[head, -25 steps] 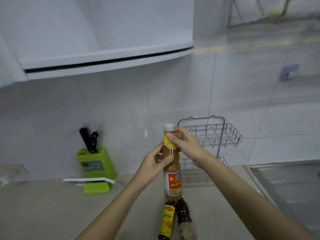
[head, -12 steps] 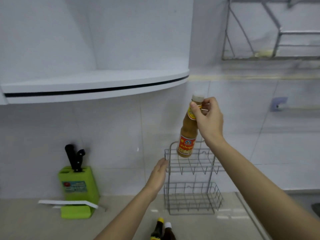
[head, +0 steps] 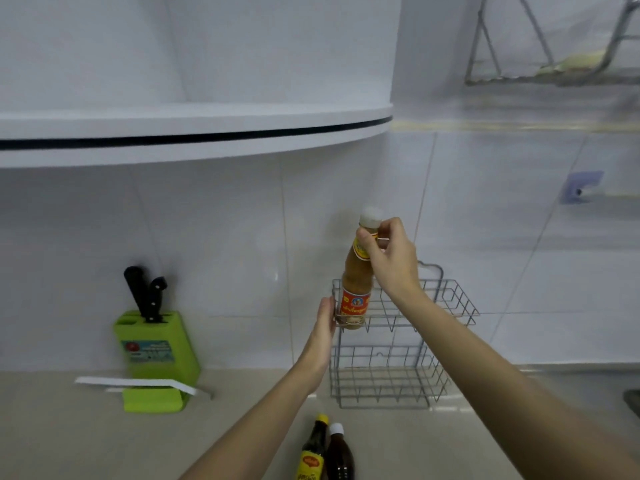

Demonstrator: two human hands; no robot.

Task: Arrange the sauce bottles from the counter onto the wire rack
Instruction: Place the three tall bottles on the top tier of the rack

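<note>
A two-tier wire rack (head: 446, 301) stands on the counter against the tiled wall. My right hand (head: 389, 259) grips the neck of an orange sauce bottle (head: 355, 292) with a white cap; its base sits in the left end of the rack's upper basket. My left hand (head: 323, 327) lies flat against the rack's left edge, fingers straight, holding nothing. Two more bottles stand on the counter in front: a dark one with a yellow cap (head: 313, 452) and a brown one with a white cap (head: 339, 457).
A green knife block (head: 156, 348) with black-handled knives stands at the left, a white strip (head: 138, 382) before it. A white curved shelf (head: 194, 133) overhangs the counter. A metal dish rack (head: 554, 74) hangs at the upper right. A sink edge (head: 632, 398) shows at the right.
My right hand has lowered the orange bottle from above the rack into the upper basket. My left hand has moved up to the rack's left edge.
</note>
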